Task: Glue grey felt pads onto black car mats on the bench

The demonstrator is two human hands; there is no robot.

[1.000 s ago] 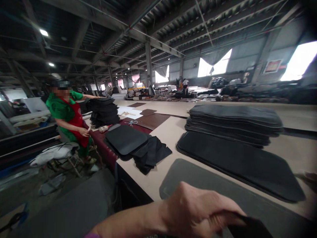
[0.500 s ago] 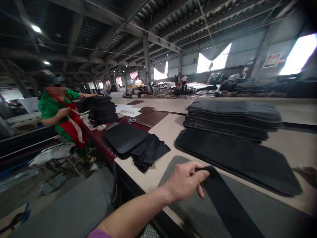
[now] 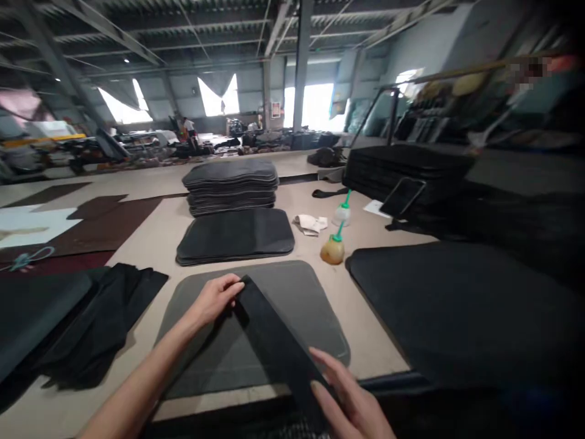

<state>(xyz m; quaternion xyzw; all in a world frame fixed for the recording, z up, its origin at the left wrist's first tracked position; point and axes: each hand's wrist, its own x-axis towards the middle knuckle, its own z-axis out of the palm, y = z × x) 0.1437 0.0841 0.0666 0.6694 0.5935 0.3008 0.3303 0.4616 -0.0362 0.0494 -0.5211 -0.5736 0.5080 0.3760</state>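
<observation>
My left hand pinches the far end of a black fabric strip, which slants down toward me. At the strip's near end, my right hand grips its right edge between thumb and fingers. Beneath both hands lies a dark grey panel with rounded corners, flat on the table. Beyond it sit a low pile of black panels and a taller stack of grey panels.
Right of the piles stand two squeeze bottles with green nozzles, one amber, one clear, by a crumpled white cloth. A large black panel stack fills the right. Black fabric pieces lie left. A phone leans farther back.
My view has swung to the right, and the co-worker in green has left it. My right hand has come into view on the strip; my left hand still holds the far end.
</observation>
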